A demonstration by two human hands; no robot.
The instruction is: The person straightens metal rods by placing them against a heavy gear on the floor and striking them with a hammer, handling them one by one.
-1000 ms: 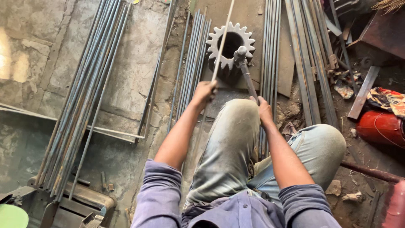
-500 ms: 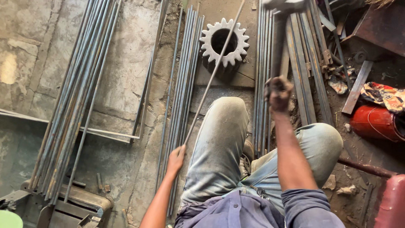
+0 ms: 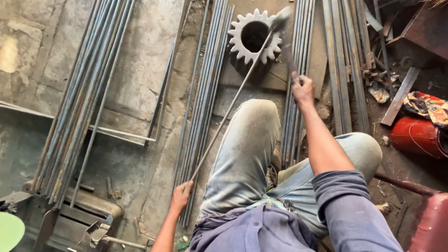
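The left hand has its fingers wrapped around the near end of a thin steel rod, whose far end lies across the gear. The right hand grips a hammer low on its handle. The rod looks stiff, light and springy.

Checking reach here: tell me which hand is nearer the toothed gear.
Right. The right hand grips a hammer just below-right of the gear; the left hand holds the rod's near end, far below it.
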